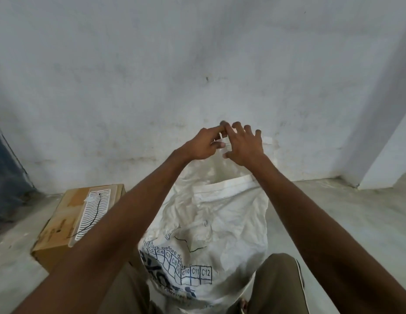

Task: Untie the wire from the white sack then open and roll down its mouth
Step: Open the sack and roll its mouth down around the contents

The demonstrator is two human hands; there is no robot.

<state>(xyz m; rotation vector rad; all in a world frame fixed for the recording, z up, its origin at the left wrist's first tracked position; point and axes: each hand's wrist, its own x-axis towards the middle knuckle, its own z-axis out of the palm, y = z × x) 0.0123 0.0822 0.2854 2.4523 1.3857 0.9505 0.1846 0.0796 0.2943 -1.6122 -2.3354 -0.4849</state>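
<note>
Pinching the far top edge of the white sack (211,214), the left hand (203,146) had its index finger stretched forward and thumb tucked under, grip narrow on a fold of the mouth material. Touching it on the right, the right hand (242,147) had fingers spread and curled over the same raised edge; whether its grip actually closed on the material could not be told, as the fingertips were hidden behind the hand. Wire not identifiable around the hands. Below both grips the sack mouth hung open, a thick rolled hem band crossing the near side under the right wrist. Further down, the sack body stood crumpled between the person's knees (279,284) on the floor (333,211), blue grid print with C-numbers on its lower front. Left of the left forearm, well apart from the grips, a cardboard box (59,225) lay on the floor with a white printed sheet on top. Beyond the hands, a grey wall (197,64).
</note>
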